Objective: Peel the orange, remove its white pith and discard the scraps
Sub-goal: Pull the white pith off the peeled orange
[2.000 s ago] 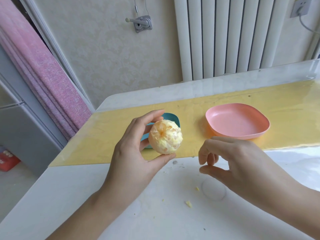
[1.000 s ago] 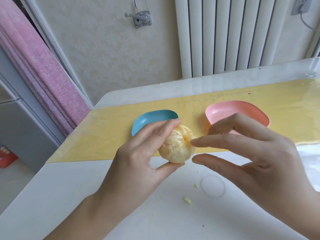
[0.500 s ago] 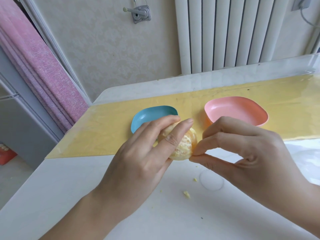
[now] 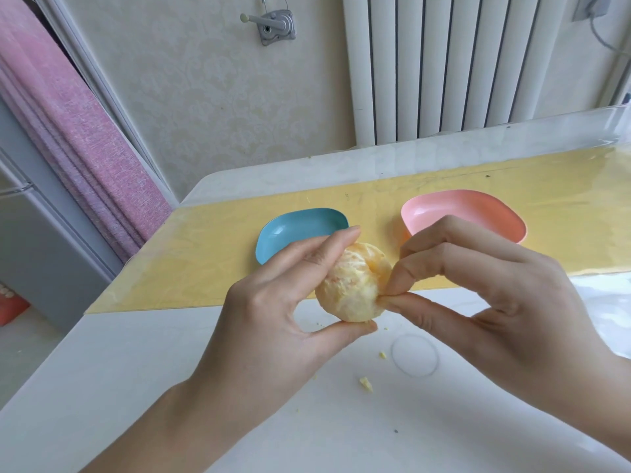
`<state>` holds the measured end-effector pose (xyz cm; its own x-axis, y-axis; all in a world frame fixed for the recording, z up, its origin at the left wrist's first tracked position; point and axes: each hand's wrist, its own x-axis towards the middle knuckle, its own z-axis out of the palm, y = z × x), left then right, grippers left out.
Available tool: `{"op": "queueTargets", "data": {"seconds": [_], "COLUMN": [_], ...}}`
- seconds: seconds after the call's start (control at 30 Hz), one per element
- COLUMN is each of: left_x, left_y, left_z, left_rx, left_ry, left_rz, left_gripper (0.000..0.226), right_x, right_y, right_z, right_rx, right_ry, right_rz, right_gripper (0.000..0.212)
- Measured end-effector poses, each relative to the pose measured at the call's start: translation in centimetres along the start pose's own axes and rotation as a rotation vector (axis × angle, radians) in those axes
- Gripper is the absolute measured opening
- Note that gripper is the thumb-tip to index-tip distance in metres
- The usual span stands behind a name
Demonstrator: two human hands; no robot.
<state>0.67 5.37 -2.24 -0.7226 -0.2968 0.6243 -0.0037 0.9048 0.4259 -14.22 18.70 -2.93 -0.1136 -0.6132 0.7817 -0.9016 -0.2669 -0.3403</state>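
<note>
Orange (image 4: 353, 283), already stripped of its skin and showing pale flesh under a patchy coat of white pith (image 4: 343, 303), is hanging above the near part of the white table (image 4: 136, 370), just in front of the edge of the yellow mat (image 4: 205, 261). The left hand (image 4: 273, 319) is gripping it. The curled fingers are lying across the upper left of the fruit and the thumb is pressing up against its underside, so the fruit is clamped between them. The right hand (image 4: 478, 288) is reaching in from the other side. Its thumb and forefinger are closing tip to tip on the lower right of the fruit and pinching a bit of the pith there, while the other fingers are curling above them. How much pith is caught in that pinch is too small to tell.

Behind the hands, two shallow dishes are sitting on the mat, well apart from each other. A blue dish (image 4: 300, 227) is lying beyond the left hand's fingers, and a pink dish (image 4: 454, 208) is lying beyond the right hand's knuckles. Both are showing bare insides. Small yellowish scraps (image 4: 366, 384) are lying on the table below the fruit, beside a faint ring mark (image 4: 415, 355). A white radiator (image 4: 444, 63) is standing against the wall past the table, and a pink curtain (image 4: 68, 148) is hanging at the left.
</note>
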Motion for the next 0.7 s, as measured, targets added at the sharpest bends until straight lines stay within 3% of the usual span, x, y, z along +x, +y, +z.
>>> {"op": "queueTargets", "data": {"seconds": [0.33,0.5,0.7], "left_x": [-0.14,-0.1,-0.15], "left_y": [0.17,0.16,-0.14], "left_z": [0.2,0.06,0.16], "left_rx": [-0.145,-0.061,0.049], "left_ry": [-0.041,-0.046,-0.054], "left_rz": [-0.107,-0.077,-0.069], "left_gripper": [0.073,0.073,0.073], "right_x": [0.14,0.08,0.03], "right_y": [0.2,0.33,0.9], "right_z": [-0.14,-0.24,-0.28], "right_rx": [-0.003,-0.063,-0.198], "right_ry": [-0.01,0.057,0.019], "right_rz": [-0.028,-0.048,-0.149], "right_gripper": [0.01,0.019,0.007]}}
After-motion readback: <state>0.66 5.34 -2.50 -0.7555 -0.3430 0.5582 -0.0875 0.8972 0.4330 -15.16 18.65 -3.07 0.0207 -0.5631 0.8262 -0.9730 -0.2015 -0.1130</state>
